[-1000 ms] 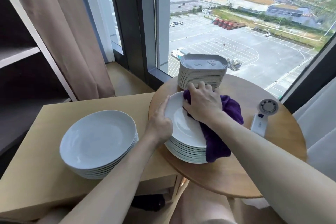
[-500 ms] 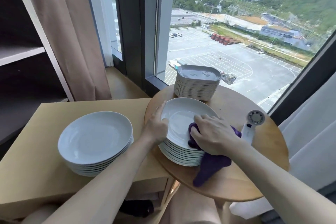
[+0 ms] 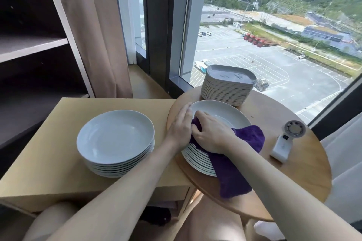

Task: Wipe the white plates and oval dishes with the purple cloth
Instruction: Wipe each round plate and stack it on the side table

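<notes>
A stack of white round plates [image 3: 221, 112] sits on the round wooden table [image 3: 305, 172]. My right hand [image 3: 212, 135] grips the purple cloth [image 3: 246, 137] and presses it on the left part of the top plate; the cloth hangs over the stack's near edge. My left hand [image 3: 180, 125] rests with straight fingers against the stack's left rim. A second stack of white plates [image 3: 115, 139] stands on the square side table [image 3: 49, 160]. A stack of oval dishes [image 3: 229, 84] stands behind, by the window.
A small white handheld fan [image 3: 284, 143] lies on the round table at the right. Dark shelves [image 3: 33, 49] and a beige curtain [image 3: 98, 35] stand at the left. A white curtain [image 3: 344, 158] hangs at the right. My knees are below the tables.
My right hand has dragged the cloth from the plate's far right, down to its near side, then to its left side beside my left hand. The camera view has tilted up slightly.
</notes>
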The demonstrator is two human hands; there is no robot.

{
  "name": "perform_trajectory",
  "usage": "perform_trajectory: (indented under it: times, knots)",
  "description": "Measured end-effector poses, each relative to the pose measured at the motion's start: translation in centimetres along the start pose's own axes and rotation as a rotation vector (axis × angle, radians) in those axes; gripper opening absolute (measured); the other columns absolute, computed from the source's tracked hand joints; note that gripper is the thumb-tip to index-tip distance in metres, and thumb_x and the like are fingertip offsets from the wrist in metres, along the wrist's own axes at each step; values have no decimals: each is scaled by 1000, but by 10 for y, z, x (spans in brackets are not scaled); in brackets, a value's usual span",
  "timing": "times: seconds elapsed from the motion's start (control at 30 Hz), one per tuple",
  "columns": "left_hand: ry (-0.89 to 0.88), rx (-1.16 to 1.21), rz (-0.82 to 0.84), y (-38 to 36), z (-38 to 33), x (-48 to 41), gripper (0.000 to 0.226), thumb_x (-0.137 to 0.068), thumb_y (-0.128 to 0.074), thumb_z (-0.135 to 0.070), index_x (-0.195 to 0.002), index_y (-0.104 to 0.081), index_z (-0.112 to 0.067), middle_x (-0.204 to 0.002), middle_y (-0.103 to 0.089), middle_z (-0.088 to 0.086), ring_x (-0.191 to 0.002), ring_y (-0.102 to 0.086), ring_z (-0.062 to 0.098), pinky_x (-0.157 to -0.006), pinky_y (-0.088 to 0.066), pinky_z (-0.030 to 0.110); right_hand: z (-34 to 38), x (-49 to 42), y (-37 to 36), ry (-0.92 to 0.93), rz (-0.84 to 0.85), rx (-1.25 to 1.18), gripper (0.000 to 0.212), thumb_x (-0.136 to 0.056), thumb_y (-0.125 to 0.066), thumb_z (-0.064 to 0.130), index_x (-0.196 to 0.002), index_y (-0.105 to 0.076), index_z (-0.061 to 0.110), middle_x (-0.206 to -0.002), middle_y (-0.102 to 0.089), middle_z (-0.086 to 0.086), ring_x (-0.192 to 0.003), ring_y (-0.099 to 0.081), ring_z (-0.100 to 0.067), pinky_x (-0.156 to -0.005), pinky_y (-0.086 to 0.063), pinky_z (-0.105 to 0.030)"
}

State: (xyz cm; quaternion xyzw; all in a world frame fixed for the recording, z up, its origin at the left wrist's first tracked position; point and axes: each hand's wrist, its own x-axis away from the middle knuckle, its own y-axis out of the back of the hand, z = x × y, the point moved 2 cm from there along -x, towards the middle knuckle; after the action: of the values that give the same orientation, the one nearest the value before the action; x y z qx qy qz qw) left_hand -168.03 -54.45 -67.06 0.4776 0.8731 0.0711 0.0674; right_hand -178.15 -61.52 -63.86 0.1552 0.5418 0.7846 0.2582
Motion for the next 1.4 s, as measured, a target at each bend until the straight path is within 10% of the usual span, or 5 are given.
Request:
perform_trajectory:
  times: [0.33, 0.5, 0.83, 1.2, 1.4]
  knots:
    - [18, 102, -53, -2, 6, 1, 36, -110, -39, -13, -142, -55, -17, -139, -61, -1, -132, -54, 13, -117, -40, 41, -18, -33, -4, -112, -292, 39, 26, -95, -44, 48, -92, -41, 23, -100, -52, 2, -88, -55, -23, -77, -39, -39]
    - [23, -86, -23, 5, 4, 4, 73, -96, -43, 3, -159, -31, -31, -157, -40, -13, -141, -39, 5, -121, -33, 30, -29, -44, 3, -266, -368, 40, 21, -92, -43, 46, -91, -44, 25, -101, -53, -1, -94, -57, -28, -85, -42, -43]
    - [69, -140, -11, 6, -1, 5, 67, -96, -45, -2, -153, -39, -37, -146, -48, -7, -128, -47, 16, -109, -47, 34, -66, -4, 35, -285, -254, 582, 28, -98, -44, 40, -114, -59, 22, -111, -58, -7, -101, -59, -32, -81, -36, -41]
    - [43, -237, -3, 6, -4, 1, 66, -95, -48, -3, -155, -37, -28, -146, -48, -3, -131, -47, 22, -103, -47, 32, -46, 35, 33, -206, -19, 339, 19, -90, -42, 49, -86, -40, 31, -91, -45, 6, -88, -49, -23, -77, -35, -39]
    - [111, -340, 5, 8, -18, -27, 26, -94, -52, -31, -117, -41, -26, -120, -53, 1, -106, -52, 21, -77, -39, 33, -31, 24, 27, -172, -42, 284, 25, -89, -39, 51, -78, -38, 29, -81, -45, 7, -82, -51, -23, -73, -36, -39]
